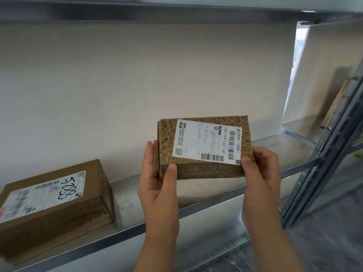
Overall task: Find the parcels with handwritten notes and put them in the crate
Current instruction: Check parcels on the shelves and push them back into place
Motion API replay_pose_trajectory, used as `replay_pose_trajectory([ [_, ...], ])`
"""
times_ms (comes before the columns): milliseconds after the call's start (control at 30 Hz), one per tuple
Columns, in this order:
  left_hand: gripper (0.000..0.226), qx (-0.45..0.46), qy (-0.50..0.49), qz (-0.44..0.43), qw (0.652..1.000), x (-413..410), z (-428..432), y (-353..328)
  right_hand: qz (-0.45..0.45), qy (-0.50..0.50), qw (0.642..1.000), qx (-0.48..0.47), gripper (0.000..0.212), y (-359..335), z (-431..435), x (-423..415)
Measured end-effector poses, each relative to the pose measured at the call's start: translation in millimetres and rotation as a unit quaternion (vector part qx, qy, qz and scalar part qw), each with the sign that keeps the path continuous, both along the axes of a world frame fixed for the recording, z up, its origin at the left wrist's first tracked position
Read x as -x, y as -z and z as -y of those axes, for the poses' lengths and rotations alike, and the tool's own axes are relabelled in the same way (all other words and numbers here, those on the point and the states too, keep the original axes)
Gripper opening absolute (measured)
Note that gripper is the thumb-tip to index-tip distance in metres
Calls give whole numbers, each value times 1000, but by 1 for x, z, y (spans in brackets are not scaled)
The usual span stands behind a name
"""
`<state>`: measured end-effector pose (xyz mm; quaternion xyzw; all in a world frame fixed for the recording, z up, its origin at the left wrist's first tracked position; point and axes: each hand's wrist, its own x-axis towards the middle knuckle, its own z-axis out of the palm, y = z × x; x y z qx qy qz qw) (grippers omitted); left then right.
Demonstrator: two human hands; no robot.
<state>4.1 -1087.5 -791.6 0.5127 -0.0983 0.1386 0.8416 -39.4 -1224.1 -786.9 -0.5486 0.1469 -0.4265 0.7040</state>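
Note:
A small brown patterned parcel [204,169] is held up over the metal shelf, its printed white label [206,142] facing me; I see no handwriting on that label. My left hand [159,185] grips the parcel's left edge, thumb on the front. My right hand [259,173] grips its right edge, thumb at the label's lower corner. A larger brown box [59,211] lies on the shelf at the left, with black handwritten digits [67,187] across its label. No crate is in view.
The metal shelf [196,195] runs left to right in front of a pale wall. Another shelf board [157,14] hangs overhead. A grey upright post [324,154] stands at the right, with flat cardboard [335,103] leaning behind it.

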Motion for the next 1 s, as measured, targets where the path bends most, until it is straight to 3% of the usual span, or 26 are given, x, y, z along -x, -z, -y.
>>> replay_pose_trajectory([
  [267,58,33,-8,45,998,10,-8,-15,65,-1,995,74,26,-7,-4,11],
  [400,56,-14,12,25,1000,8,-6,-10,-3,-1,998,55,25,-1,4,6],
  [667,47,-208,42,-37,976,-2,-3,14,-170,-22,980,99,35,11,14,-4],
  [867,73,-287,48,-26,956,-10,0,25,-190,-80,975,82,30,13,10,-9],
  [1000,87,-284,77,-38,955,-17,4,28,-210,-109,970,59,63,15,11,-11],
])
